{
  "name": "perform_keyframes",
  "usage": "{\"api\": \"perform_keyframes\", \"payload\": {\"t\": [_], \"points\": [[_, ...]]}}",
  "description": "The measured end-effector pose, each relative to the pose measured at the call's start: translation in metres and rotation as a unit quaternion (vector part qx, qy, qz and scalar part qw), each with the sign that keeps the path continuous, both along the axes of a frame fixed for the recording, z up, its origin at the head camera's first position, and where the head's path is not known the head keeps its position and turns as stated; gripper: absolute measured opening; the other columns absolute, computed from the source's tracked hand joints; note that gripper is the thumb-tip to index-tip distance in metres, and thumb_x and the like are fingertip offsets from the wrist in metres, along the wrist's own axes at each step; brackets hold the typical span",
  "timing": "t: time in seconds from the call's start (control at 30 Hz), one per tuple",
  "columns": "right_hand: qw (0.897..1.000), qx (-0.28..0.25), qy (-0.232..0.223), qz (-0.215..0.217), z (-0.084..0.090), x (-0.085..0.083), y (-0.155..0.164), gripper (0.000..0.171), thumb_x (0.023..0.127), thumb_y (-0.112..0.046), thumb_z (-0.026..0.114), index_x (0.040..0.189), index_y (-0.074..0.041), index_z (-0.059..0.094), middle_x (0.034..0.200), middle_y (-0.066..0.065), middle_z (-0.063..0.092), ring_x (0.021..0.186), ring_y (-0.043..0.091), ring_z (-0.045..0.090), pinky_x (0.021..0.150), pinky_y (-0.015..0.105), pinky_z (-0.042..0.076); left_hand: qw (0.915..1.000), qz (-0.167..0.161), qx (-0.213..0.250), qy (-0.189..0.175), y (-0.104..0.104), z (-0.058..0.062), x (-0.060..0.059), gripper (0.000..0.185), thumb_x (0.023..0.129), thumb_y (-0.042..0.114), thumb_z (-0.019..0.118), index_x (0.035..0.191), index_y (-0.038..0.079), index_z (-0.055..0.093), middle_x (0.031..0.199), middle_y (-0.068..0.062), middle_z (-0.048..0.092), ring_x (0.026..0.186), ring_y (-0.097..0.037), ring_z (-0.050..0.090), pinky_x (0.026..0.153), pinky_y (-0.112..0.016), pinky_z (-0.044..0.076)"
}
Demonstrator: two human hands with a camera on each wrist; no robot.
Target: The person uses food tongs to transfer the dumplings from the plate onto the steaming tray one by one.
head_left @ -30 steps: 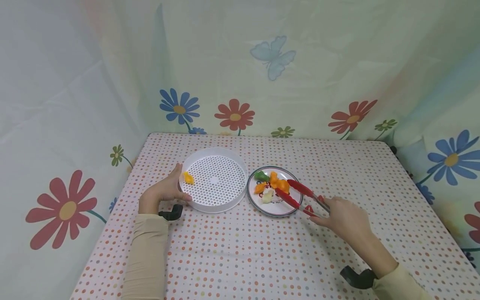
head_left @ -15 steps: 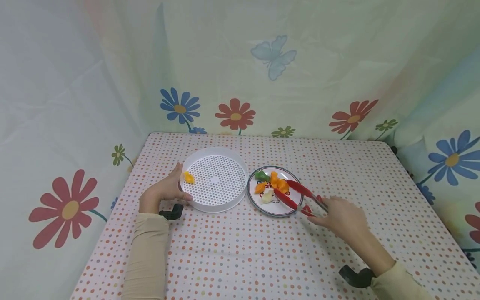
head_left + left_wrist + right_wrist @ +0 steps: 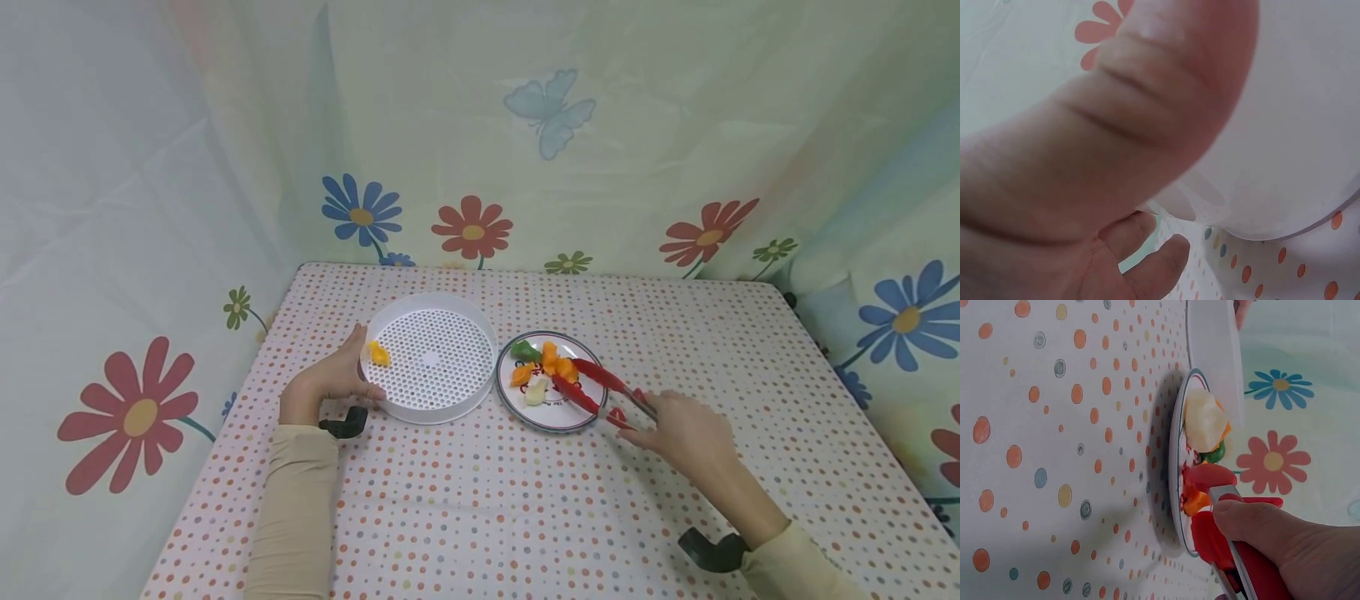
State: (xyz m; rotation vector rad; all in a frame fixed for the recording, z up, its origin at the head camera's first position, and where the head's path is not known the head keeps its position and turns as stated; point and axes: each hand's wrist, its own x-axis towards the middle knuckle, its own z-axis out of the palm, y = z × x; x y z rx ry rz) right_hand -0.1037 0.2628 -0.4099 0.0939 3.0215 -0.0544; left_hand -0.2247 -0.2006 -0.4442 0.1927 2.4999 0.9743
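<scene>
My left hand [image 3: 330, 379] holds the left side of a round white steamer basket [image 3: 480, 385] with a perforated base, thumb and fingers spread along its wall. Inside, near that hand, lies a small yellow dumpling-like piece [image 3: 379, 354]. My right hand [image 3: 692, 433] grips metal tongs with red tips [image 3: 576, 393]. The tongs' tips are spread on either side of an orange piece [image 3: 567, 369] on a white plate [image 3: 558, 418]; whether they touch it is unclear. Also on the plate are a green piece [image 3: 525, 351], more orange ones and a cream, dumpling-like piece [image 3: 1205, 422].
The basket and plate stand close together on a table [image 3: 465, 517] with a dotted cloth. A flowered curtain [image 3: 420, 125] hangs behind and at both sides. Black mounts [image 3: 714, 550] sit at my wrists.
The tongs' tips have shifted slightly over the plate beside the same orange piece. My left hand and the basket have stayed in place.
</scene>
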Motion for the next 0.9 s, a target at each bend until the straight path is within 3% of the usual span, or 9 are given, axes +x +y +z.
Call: {"api": "perform_keyframes", "payload": {"t": [0.3, 0.6, 0.9], "points": [[1.000, 0.014, 0.004, 0.006, 0.0019, 0.0020, 0.0007, 0.062, 0.071, -0.047, 0.078, 0.110, 0.000, 0.065, 0.067, 0.004, 0.054, 0.057, 0.016, 0.045, 0.043, 0.025, 0.034, 1.0000, 0.001, -0.001, -0.001, -0.0008, -0.0027, -0.0008, 0.140, 0.059, 0.038, 0.088, 0.151, 0.009, -0.014, 0.159, -0.010, -0.019, 0.147, -0.035, -0.008, 0.117, -0.057, 0.004], [0.999, 0.034, 0.028, 0.019, 0.0016, 0.0060, 0.0002, 0.058, 0.070, -0.045, 0.080, 0.105, 0.000, 0.066, 0.095, 0.021, 0.067, 0.058, 0.018, 0.048, 0.043, 0.025, 0.038, 1.0000, 0.001, 0.000, -0.001, 0.0010, 0.0005, 0.0008, 0.140, 0.059, 0.038, 0.088, 0.151, 0.010, -0.014, 0.159, -0.011, -0.017, 0.147, -0.035, -0.007, 0.118, -0.056, 0.005], [0.999, 0.016, 0.037, 0.036, 0.0039, 0.0091, 0.0067, 0.058, 0.071, -0.046, 0.078, 0.107, -0.003, 0.066, 0.071, 0.004, 0.058, 0.056, 0.015, 0.044, 0.041, 0.025, 0.033, 1.0000, -0.005, 0.000, 0.002, 0.0004, 0.0002, 0.0003, 0.139, 0.061, 0.037, 0.087, 0.151, 0.008, -0.015, 0.159, -0.011, -0.018, 0.147, -0.035, -0.007, 0.118, -0.056, 0.004]]}}
